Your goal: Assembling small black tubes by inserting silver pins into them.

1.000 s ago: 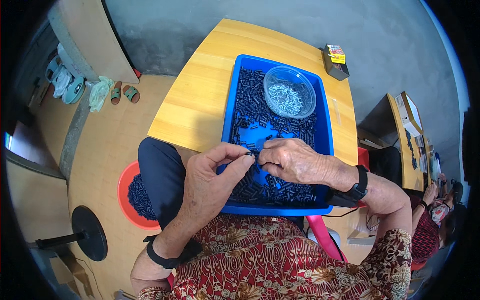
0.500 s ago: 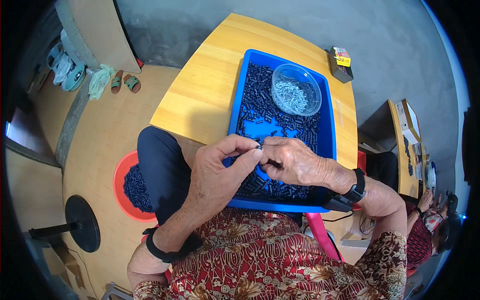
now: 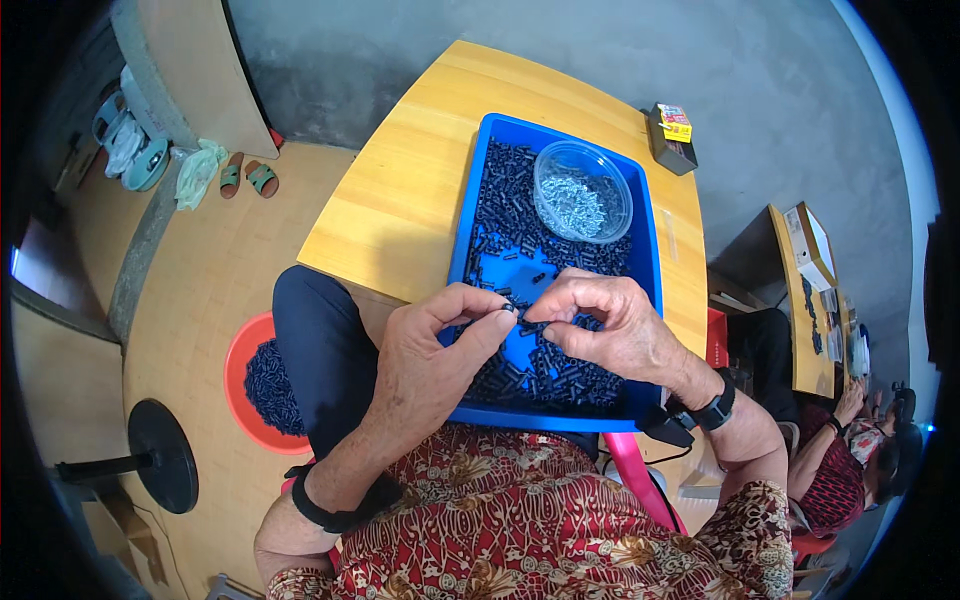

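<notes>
A blue tray [image 3: 652,262] on a wooden table [image 3: 420,190] holds several small black parts [image 3: 505,215] and a clear round bowl [image 3: 582,192] of small metal pieces. My left hand [image 3: 435,350] and my right hand [image 3: 610,320] meet over the near part of the tray. Between their fingertips they pinch one small black part [image 3: 522,322] together, the left from the left side, the right from the right. Each wrist wears a black band.
A red bowl [image 3: 240,365] of black parts sits on the floor at my left knee, beside a black round stand base [image 3: 165,455]. A small box [image 3: 670,135] lies at the table's far corner. Sandals [image 3: 245,178] lie farther left. Another person [image 3: 860,450] sits at the right.
Both hands stay pinched together over the tray; their fingertips have shifted slightly. The view has tilted a little.
</notes>
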`<action>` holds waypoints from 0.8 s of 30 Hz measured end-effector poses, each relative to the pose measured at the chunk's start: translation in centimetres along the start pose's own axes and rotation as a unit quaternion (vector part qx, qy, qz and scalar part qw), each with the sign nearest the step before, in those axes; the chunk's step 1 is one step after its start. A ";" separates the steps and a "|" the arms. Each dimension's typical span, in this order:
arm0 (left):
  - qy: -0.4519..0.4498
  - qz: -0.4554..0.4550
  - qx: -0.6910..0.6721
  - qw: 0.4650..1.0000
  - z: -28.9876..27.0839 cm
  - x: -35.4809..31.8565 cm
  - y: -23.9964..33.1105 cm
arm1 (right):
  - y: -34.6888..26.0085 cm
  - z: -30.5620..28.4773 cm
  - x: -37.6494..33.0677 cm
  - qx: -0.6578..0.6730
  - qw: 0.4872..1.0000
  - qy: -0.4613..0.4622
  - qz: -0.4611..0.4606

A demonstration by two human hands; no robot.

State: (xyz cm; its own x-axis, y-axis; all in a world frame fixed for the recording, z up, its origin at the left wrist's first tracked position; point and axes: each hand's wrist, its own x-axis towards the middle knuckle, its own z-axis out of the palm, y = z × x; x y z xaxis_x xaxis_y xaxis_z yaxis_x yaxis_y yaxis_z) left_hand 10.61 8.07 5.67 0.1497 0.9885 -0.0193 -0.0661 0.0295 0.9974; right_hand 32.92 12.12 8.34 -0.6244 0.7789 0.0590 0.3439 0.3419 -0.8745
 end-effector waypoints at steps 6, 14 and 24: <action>0.022 0.017 -0.027 0.999 0.3 0.0 -0.3 | -0.1 0.3 -0.6 0.157 0.982 0.031 0.100; -0.002 0.011 0.025 1.000 0.3 -0.4 0.5 | -0.5 0.2 -0.8 0.284 0.947 0.077 0.129; -0.032 0.023 0.032 0.999 1.2 -0.9 0.6 | -1.1 1.1 -1.4 0.294 0.943 0.139 0.074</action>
State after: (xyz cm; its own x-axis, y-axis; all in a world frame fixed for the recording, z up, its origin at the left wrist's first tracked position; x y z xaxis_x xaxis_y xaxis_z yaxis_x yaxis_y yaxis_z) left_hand 11.64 7.02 6.41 0.2112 0.9770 0.0284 -0.0122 -0.0265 0.9996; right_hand 32.62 10.07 8.65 -0.3647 0.9306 -0.0321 -0.0863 -0.0681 -0.9939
